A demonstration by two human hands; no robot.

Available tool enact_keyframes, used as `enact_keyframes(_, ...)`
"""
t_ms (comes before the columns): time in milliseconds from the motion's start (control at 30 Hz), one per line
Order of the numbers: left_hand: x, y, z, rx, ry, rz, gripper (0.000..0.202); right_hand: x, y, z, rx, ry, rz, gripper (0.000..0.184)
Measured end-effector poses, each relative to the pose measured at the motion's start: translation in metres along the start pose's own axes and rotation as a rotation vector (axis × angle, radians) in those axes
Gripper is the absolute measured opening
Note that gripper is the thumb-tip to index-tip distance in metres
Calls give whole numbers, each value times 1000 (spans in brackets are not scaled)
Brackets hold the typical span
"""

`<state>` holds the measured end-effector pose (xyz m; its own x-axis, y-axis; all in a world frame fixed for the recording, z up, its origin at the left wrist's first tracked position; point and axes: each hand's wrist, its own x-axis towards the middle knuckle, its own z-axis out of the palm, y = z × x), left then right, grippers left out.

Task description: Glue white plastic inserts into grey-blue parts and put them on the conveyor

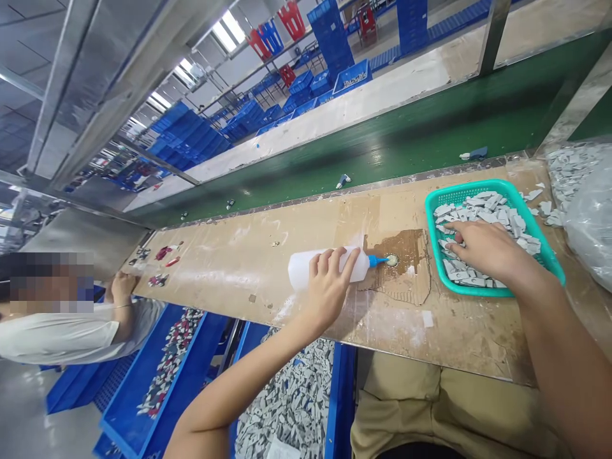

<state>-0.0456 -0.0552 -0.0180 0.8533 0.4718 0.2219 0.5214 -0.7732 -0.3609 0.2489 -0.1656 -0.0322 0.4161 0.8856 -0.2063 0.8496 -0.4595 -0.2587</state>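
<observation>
Across the upper half of the frame, one green belt (406,141) with four small parts; below it, one cardboard-covered bench (215,271). At the left edge, one co-worker (67,338). At centre, one white squeeze bottle (300,269), tipped sideways, firmly encircled by the left hand (329,280), blue nozzle (377,261) at one pale round dab (392,260). Right of centre, one teal basket (488,292) of grey pieces (492,204), too many to count; over it, the right hand (488,245), thumb and forefinger narrowly parted among them, impossible to tell whether pinching one.
</observation>
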Motion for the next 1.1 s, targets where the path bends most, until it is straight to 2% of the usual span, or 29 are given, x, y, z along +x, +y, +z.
enact_keyframes(133,0,0,-4,29,64,43,55,-2,-2,-8,23,-40,21,40)
enact_keyframes(267,2,0,-10,83,125,83,54,-4,0,-12,47,-22,23,42)
enact_keyframes(500,-1,4,-13,84,143,92,61,-4,0,-9,83,30,-1,41)
enact_keyframes(733,4,-2,-9,-144,-12,-96,63,-4,-1,-5,134,85,-49,34)
enact_keyframes(867,10,-7,-9,-287,-95,-188,66,-4,-1,-5,139,46,-47,30)
enact_keyframes(1000,16,-18,-18,-555,-261,-334,70,-3,-4,-4,62,38,-64,31)
enact_keyframes(1067,21,-27,-27,-659,-277,-397,67,-3,-7,-4,16,34,-76,28)
enact_keyframes(1100,25,-32,-32,-690,-248,-417,65,-3,-9,-4,4,32,-76,27)
